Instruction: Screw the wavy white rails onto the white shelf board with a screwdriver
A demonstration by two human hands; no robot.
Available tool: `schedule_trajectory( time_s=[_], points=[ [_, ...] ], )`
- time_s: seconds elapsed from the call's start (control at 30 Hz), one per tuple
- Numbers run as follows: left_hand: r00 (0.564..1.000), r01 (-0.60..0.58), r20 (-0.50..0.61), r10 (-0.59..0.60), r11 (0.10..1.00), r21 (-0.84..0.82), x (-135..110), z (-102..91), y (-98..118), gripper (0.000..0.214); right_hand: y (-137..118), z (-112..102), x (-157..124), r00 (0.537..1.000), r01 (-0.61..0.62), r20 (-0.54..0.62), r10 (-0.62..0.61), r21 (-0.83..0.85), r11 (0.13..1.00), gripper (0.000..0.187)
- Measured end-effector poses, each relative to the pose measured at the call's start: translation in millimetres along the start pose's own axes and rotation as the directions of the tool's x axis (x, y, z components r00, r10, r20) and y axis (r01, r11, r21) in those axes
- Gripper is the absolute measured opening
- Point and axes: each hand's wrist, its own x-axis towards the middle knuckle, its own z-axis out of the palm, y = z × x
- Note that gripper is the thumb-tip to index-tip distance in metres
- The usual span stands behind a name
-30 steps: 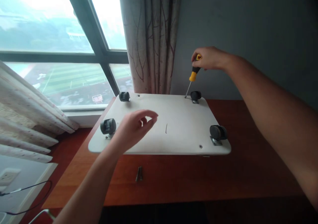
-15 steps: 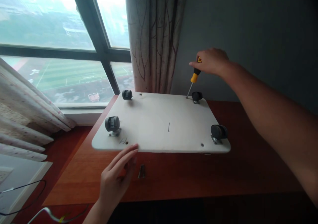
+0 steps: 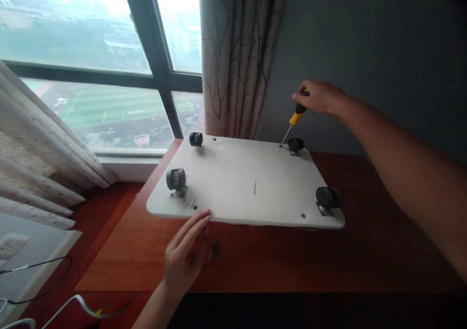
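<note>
A white board (image 3: pixel 233 173) with rounded corners lies on the wooden table, several casters on its upper face. My right hand (image 3: pixel 319 95) grips the yellow and black handle of a screwdriver (image 3: pixel 298 115). The tool leans, its tip at a hole or screw on the far edge beside the far right caster (image 3: pixel 296 145). At the near edge, the fingertips of my left hand (image 3: pixel 188 251) rest on the board, fingers extended and holding nothing. Close to them is the near left caster (image 3: pixel 176 180). Loose screws (image 3: pixel 214 249) lie on the table by that hand.
The reddish-brown table (image 3: pixel 120 261) extends past the board on both sides. Beyond it are a window (image 3: pixel 120 110), a patterned curtain (image 3: pixel 237 61) and a grey wall (image 3: pixel 365 51). Cables (image 3: pixel 78 300) hang at the lower left near a wall socket (image 3: pixel 12 245).
The whole view has shifted, so the scene sits slightly further right. The screwdriver tip stays at the same far-edge spot, and my left hand remains at the near edge.
</note>
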Motion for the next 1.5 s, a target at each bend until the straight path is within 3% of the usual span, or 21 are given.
schedule_trajectory(
  time_s=[0.1,0.27,0.47,0.67,0.87,0.97,1.07,1.17,1.27,1.43,1.5],
  points=[
    [1.000,0.021,0.007,-0.021,1.000,-0.017,-1,-0.3,-1,0.046,3,0,3,0.995,0.050,0.076,-0.061,0.133,0.990,0.034],
    [1.000,0.020,0.007,-0.020,0.999,-0.027,-1,-1.0,-1,0.047,0,2,0,0.998,-0.001,-0.070,-0.002,-0.047,0.999,0.033],
    [1.000,0.019,0.012,-0.019,0.999,-0.047,-2,-0.7,-2,0.047,-5,1,-1,0.996,0.049,0.071,-0.060,0.143,0.988,0.023],
    [1.000,0.021,0.009,-0.020,0.999,-0.047,0,-1.3,-1,0.047,-5,4,0,0.997,0.019,-0.079,-0.020,-0.007,1.000,0.037],
    [0.999,0.032,0.016,-0.031,0.998,-0.055,-2,-1.7,-1,0.047,-8,4,8,0.996,0.051,0.062,-0.058,0.100,0.994,0.027],
    [0.999,0.036,0.021,-0.035,0.998,-0.057,-3,-1.4,-2,0.046,-3,5,7,0.998,0.054,-0.045,-0.054,0.003,0.999,0.028],
    [0.999,0.034,0.023,-0.033,0.998,-0.061,-2,-1.6,-2,0.047,5,9,8,0.992,-0.021,-0.122,0.011,-0.085,0.996,0.032],
    [0.999,0.035,0.023,-0.034,0.998,-0.057,-2,-2.1,-2,0.048,13,9,11,1.000,-0.020,-0.008,0.021,0.054,0.998,0.031],
    [0.999,0.034,0.022,-0.033,0.998,-0.058,-2,-2.3,-1,0.049,15,5,10,0.995,0.030,0.089,-0.049,0.213,0.977,0.033],
    [0.999,0.035,0.027,-0.033,0.996,-0.076,-3,-1.7,-2,0.049,9,1,-1,0.998,-0.010,-0.065,0.006,-0.060,0.998,0.030],
    [0.999,0.030,0.033,-0.027,0.996,-0.082,-4,-1.7,-3,0.050,8,1,-3,0.999,-0.009,-0.041,0.008,-0.033,0.999,0.028]
  ],
)
